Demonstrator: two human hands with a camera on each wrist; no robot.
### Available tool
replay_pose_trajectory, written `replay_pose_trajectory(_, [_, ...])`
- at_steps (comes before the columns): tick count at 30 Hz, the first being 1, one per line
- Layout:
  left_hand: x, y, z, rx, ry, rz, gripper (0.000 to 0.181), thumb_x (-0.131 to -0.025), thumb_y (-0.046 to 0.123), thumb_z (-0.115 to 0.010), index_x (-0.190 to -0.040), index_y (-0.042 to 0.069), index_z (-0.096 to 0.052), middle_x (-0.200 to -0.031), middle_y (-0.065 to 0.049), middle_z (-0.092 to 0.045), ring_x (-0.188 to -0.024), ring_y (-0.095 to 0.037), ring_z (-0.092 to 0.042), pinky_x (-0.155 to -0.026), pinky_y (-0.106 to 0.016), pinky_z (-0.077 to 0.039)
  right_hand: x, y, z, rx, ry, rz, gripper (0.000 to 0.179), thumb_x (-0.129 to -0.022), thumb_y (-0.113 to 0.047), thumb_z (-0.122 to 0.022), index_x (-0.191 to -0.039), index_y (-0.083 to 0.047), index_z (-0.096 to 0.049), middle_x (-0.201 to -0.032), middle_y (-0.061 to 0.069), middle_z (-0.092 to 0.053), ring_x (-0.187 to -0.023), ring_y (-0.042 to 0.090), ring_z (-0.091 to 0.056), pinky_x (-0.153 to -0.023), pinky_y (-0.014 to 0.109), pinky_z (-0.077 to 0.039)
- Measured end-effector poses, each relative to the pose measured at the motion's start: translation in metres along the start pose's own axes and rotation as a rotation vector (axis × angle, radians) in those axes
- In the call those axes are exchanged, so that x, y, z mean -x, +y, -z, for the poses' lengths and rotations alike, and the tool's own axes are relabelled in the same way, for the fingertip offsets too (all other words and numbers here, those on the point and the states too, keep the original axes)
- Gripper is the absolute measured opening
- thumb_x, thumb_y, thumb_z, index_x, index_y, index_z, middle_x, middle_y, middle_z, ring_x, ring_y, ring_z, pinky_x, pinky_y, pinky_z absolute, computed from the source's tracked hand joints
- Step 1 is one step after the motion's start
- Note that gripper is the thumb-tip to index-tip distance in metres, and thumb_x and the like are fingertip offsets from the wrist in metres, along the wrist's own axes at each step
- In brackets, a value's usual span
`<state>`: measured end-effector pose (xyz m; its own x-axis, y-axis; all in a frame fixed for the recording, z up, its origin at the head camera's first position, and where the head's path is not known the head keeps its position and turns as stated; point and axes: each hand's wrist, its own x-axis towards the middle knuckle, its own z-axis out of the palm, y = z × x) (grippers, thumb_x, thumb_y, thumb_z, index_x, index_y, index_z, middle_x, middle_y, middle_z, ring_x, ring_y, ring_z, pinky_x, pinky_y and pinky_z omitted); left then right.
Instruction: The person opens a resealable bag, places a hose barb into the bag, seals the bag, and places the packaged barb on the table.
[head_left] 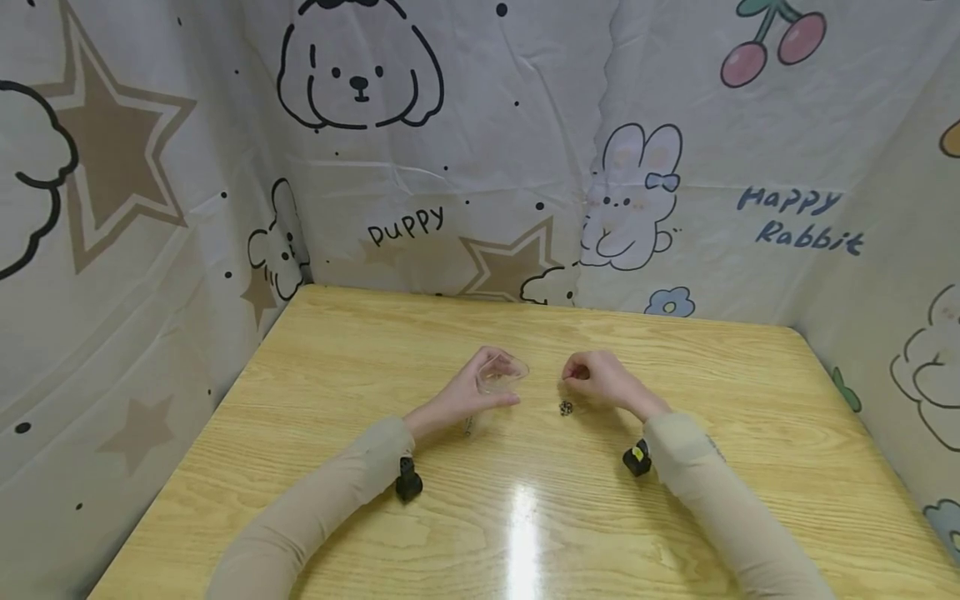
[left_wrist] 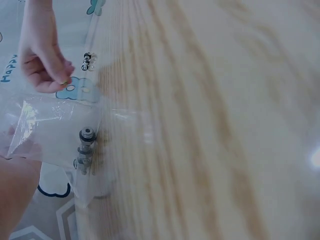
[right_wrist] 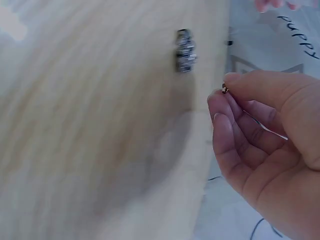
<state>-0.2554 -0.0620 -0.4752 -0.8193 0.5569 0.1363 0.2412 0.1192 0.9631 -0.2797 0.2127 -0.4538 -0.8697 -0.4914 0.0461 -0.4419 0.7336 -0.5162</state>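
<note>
My left hand point(head_left: 491, 387) holds a clear plastic bag or thin container point(head_left: 504, 372) by its side, above the table. Seen from the left wrist, the clear plastic point(left_wrist: 45, 127) spreads from the fingers, most of which are hidden. A small group of metal fittings point(left_wrist: 85, 150) with dark rings shows beside or behind it; which, I cannot tell. My right hand point(head_left: 600, 377) pinches a tiny shiny, gold-looking piece point(right_wrist: 225, 89) between thumb and index finger. Just in front of this hand lies a small pile of metal parts point(head_left: 566, 408), blurred in the right wrist view.
Both hands are over a light wood-grain table point(head_left: 450, 517). Cloth printed with cartoon figures point(head_left: 480, 167) hangs along its back and sides. Near the left wrist, a few small metal pieces point(head_left: 468, 425) lie on the tabletop.
</note>
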Motion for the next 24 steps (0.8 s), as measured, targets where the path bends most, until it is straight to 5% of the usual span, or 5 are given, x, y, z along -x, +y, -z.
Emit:
replay_pose_trajectory(17, [-0.001,0.002,-0.001,0.000,0.002,0.026,0.058,-0.089,0.008,-0.073,-0.136,0.010,-0.039,-0.139,-0.015,-0.051,-0.134,-0.032,-0.047,-0.101,-0.041,-0.053,-0.016,-0.066,0.031,-0.062,0.116,0.165,0.005,-0.093,-0.013,-0.069,-0.094,-0.009,-0.071,-0.085,0.004,-0.073,-0.075,0.008,-0.063,-0.069,0.023,-0.055])
replay_pose_trajectory(24, [-0.002,0.000,-0.002,0.026,-0.003,0.012,0.055,-0.089,0.007,-0.073,-0.133,0.009,-0.041,-0.137,-0.015,-0.055,-0.131,-0.030,-0.050,-0.102,-0.041,-0.052,-0.022,-0.095,0.032,-0.052,0.088,0.246,0.004,-0.092,-0.011,-0.069,-0.095,-0.008,-0.071,-0.086,0.002,-0.072,-0.076,0.008,-0.065,-0.071,0.022,-0.056])
